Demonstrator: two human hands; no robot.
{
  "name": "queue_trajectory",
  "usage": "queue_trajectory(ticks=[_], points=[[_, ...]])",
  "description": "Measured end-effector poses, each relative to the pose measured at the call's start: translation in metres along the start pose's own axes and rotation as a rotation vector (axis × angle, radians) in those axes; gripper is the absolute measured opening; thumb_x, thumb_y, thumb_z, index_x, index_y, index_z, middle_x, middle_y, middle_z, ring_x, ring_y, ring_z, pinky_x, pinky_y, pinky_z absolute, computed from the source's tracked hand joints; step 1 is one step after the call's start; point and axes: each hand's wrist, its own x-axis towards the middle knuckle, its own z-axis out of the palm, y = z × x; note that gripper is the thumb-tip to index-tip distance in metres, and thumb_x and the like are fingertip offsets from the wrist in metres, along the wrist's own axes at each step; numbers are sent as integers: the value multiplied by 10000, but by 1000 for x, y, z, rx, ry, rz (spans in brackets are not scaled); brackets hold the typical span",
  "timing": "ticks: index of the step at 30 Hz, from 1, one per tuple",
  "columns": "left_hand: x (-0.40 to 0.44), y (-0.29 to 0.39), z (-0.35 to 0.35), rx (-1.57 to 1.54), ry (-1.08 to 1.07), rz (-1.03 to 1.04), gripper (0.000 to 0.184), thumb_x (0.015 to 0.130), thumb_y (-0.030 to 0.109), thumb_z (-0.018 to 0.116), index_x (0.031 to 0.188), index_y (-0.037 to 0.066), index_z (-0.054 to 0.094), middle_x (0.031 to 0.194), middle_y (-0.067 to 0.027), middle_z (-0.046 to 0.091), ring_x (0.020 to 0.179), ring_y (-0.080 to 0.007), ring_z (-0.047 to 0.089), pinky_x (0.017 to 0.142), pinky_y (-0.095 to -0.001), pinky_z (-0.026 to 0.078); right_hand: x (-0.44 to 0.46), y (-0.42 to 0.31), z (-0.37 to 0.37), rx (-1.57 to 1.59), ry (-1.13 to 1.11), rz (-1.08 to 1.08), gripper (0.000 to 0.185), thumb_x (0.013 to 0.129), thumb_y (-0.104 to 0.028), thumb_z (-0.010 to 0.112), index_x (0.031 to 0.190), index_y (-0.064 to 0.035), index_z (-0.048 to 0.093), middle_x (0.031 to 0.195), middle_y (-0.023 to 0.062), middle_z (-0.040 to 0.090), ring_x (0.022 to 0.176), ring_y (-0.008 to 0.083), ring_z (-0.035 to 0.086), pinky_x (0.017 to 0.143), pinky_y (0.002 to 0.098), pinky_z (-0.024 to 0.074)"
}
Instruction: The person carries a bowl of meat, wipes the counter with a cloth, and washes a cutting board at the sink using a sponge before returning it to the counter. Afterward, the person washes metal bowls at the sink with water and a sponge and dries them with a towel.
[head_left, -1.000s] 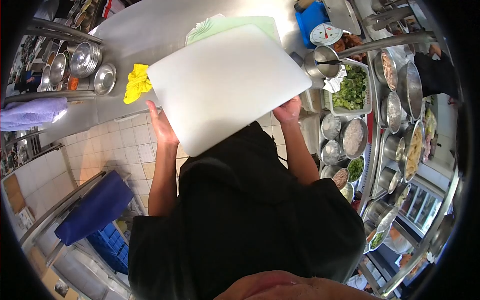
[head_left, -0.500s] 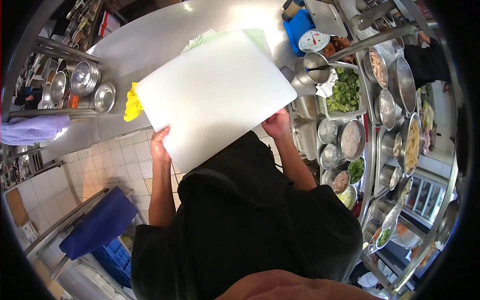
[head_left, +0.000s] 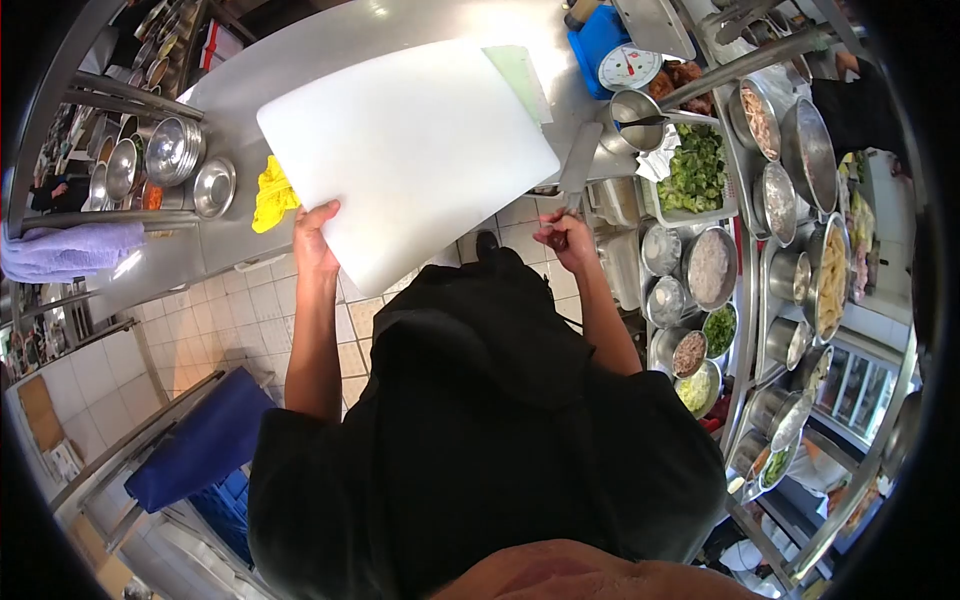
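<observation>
A large white cutting board (head_left: 410,150) is tilted in front of me, over the steel counter's near edge. My left hand (head_left: 317,235) grips its lower left edge, thumb on top and fingers beneath. My right hand (head_left: 567,240) is closed, off the board's lower right side. From this hand a cleaver (head_left: 580,158) points away from me, its broad grey blade over the counter edge; most of the handle is hidden by the fingers. A pale green sheet (head_left: 518,80) shows behind the board. A yellow cloth (head_left: 273,196) lies beside the board's left edge.
On the steel counter (head_left: 330,50), a blue scale (head_left: 600,55) stands at the far right. A steel pot (head_left: 632,120) and a basket of chopped greens (head_left: 695,175) are nearer. Bowls of ingredients line the right. Steel bowls (head_left: 214,190) and a purple towel (head_left: 75,250) are left.
The board has shifted left and away from me. My right hand has come off its edge and moved slightly right, and the cleaver blade now shows. My left hand still grips the board.
</observation>
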Motion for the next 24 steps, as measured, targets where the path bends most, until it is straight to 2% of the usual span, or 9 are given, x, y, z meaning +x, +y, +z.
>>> queue_trajectory(ticks=[3,6,7,10,11,14,17,20,24], points=[[10,-5,-6,-42,54,-59,498,705,-2,585,1178,-104,467,1056,-219,591,926,-340,628,843,-434,541,-19,3,-3,-114,120,-25,229,689,32,463,908,-35,468,889,152,618,515,152,540,651,406,579],[8,-4,-3,0,71,-37,500,691,-20,574,1176,-93,477,1062,-213,590,940,-334,622,843,-433,537,-23,15,-19,-256,168,-48,242,678,51,454,904,-35,469,871,146,614,480,143,518,622,391,577],[6,1,0,8,43,-18,504,686,-25,571,1178,-86,480,1067,-208,590,944,-328,621,842,-427,537,-25,17,-14,-274,199,-91,200,684,41,479,870,-32,490,796,124,615,461,138,504,551,343,548],[0,19,18,55,-25,50,504,679,-29,568,1176,-66,493,1061,-189,600,927,-305,628,829,-405,541,-20,20,-13,-630,303,-145,117,692,7,518,801,-36,516,712,88,606,465,126,502,499,295,488],[-2,26,25,75,-45,75,503,677,-29,569,1174,-60,498,1055,-181,605,916,-296,632,823,-397,543,-18,19,-12,-755,347,-222,41,712,-49,542,738,-19,553,619,96,574,520,177,532,499,311,450],[-6,48,33,207,-43,98,485,668,9,597,1140,-60,513,1008,-173,617,870,-291,643,798,-400,552,-3,13,-4,-1145,478,-542,103,736,-93,553,779,0,564,665,156,598,614,289,598,592,377,484],[-19,70,43,241,-14,124,444,660,10,597,1095,-62,547,955,-167,631,816,-273,653,764,-375,562,14,-6,18,-1331,671,-517,167,755,-141,585,835,5,582,705,204,609,758,386,620,693,422,488],[-27,90,46,256,-25,145,394,658,-3,589,1047,-66,570,930,-170,642,778,-260,660,733,-358,568,42,-39,34,-1449,772,-547,209,763,-206,637,840,-15,601,829,209,636,853,414,614,728,442,489],[-52,110,54,308,-4,188,359,653,-39,567,1010,-67,583,890,-158,657,741,-229,662,707,-329,562,76,-59,21,-1627,797,-793,324,775,-304,665,960,-40,634,991,192,621,911,387,594,736,467,479]])
